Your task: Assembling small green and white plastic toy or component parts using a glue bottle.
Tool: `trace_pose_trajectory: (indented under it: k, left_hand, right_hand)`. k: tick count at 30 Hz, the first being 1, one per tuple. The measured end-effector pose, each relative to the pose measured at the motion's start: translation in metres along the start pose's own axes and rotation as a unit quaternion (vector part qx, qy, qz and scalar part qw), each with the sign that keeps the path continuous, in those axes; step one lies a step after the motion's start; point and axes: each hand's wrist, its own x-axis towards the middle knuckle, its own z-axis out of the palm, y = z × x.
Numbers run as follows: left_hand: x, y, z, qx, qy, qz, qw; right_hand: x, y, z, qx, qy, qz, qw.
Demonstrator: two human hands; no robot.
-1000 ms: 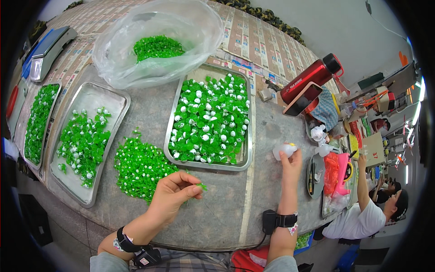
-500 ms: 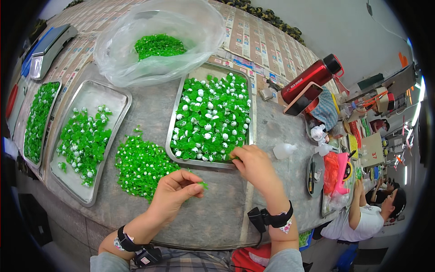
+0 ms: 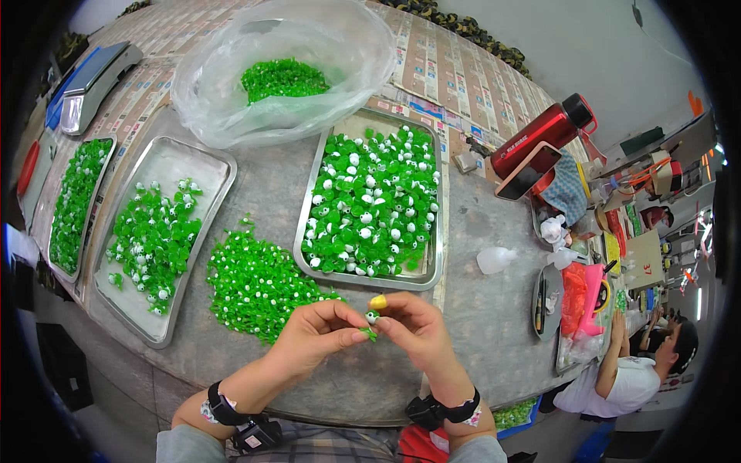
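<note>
Nearest the person, both hands meet over the bare grey table [image 3: 478, 324], just short of its near edge. The left hand [image 3: 312, 336] is curled with thumb and forefinger pinched on a small green piece [image 3: 369, 333], and the right hand [image 3: 417, 328] is pinched the same way on a tiny white bead [image 3: 372, 315] sitting at the top of that piece; a yellow cap [image 3: 377, 301] covers one right fingertip. Whether the bead is already seated I cannot tell. To my eye the work is pressing bead into green part, and it goes best with the parts kept low over the table and square to each other, so a slip lands on the surface, not past the edge.

Just left and a little farther lies a loose heap of green pieces [image 3: 258, 282], within easy reach of the left hand. Straight beyond the hands is a steel tray [image 3: 432, 274] full of green-and-white pieces, its near rim close to the knuckles, so there is little room forward. The open room is to the right, where only a small clear bottle [image 3: 494, 259] stands.

Farther left sit two more trays [image 3: 212, 162], and at the far side a clear bag [image 3: 340, 85] of green pieces and a red flask [image 3: 540, 143]
</note>
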Motion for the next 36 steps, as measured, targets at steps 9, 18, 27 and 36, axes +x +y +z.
trace_pose_trajectory:
  k: [9,18,27,36]
  left_hand:
    - [0.001,-0.001,0.0,0.011,0.037,0.001,0.999]
    - [0.002,0.002,0.0,-0.056,0.059,0.009,0.997]
    - [0.002,0.003,0.003,-0.028,0.082,0.011,0.996]
    - [0.0,0.0,0.004,0.168,0.097,0.094,0.977]
  right_hand:
    - [-0.004,0.003,-0.005,-0.062,0.012,-0.001,0.998]
    - [-0.006,-0.001,0.004,-0.101,0.034,-0.016,0.994]
    - [-0.008,-0.004,0.002,-0.026,0.033,-0.037,0.998]
    - [-0.009,-0.005,0.002,-0.079,0.019,-0.006,0.997]
